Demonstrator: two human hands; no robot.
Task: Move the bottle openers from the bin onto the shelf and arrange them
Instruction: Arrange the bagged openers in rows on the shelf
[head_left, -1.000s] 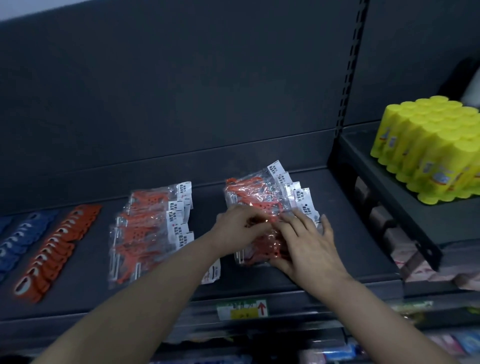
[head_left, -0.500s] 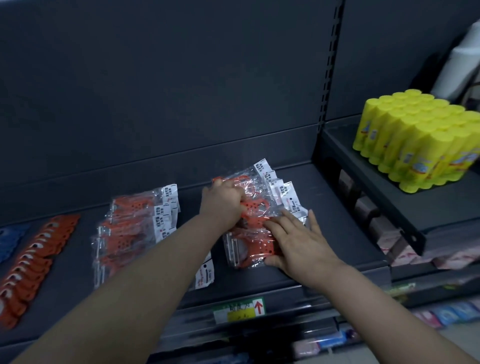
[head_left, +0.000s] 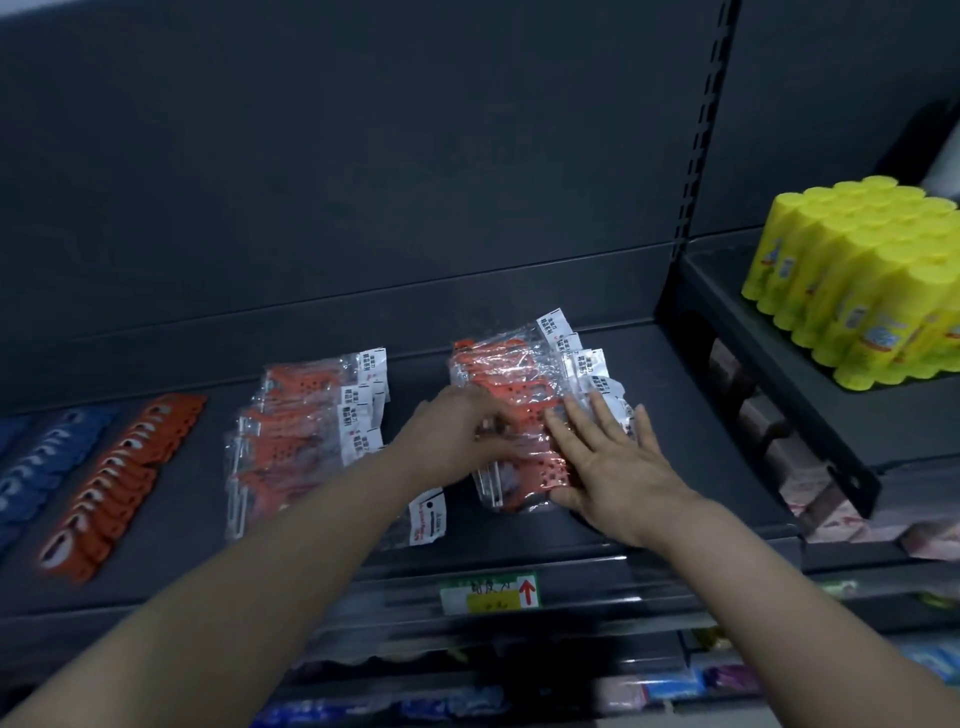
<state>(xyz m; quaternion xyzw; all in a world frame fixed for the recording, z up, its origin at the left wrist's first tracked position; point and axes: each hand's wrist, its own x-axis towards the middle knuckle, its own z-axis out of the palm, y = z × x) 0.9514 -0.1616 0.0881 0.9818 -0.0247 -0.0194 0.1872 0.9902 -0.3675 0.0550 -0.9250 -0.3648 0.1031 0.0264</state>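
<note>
Dark shelf (head_left: 675, 374) under your hands, right hand (head_left: 615, 462) flat, fingers (head_left: 605, 421) straight, on the bagged bottle openers (head_left: 504, 369), left hand (head_left: 454, 434) alongside on them, fingertips blurred, grip indeterminate, forearm covering part of neighbouring stack (head_left: 301, 415)

Orange bottle openers (head_left: 498, 374) in clear bags, two overlapping rows flat on the dark shelf (head_left: 691, 467).
</note>
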